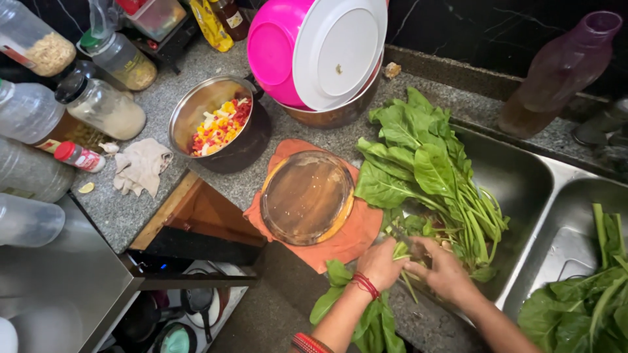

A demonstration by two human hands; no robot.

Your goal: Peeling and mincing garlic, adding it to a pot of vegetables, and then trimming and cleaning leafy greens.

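My left hand (378,263), with a red thread at the wrist, pinches a few green spinach stems (400,250) at the sink's near edge. My right hand (446,273) is closed just to the right of it, around what looks like a small dark knife (410,243) laid against the same stems. A big bunch of spinach (425,167) lies over the left sink basin (523,176), stems pointing towards my hands. Loose leaves (356,314) lie on the counter under my left forearm.
A round wooden board (307,196) rests on an orange cloth (347,247). Left of it stands a steel pot of chopped vegetables (219,124). Behind are a pink bowl (275,46), a white plate (340,49), a purple bottle (562,72) and jars (104,108). More leaves (589,307) fill the right basin.
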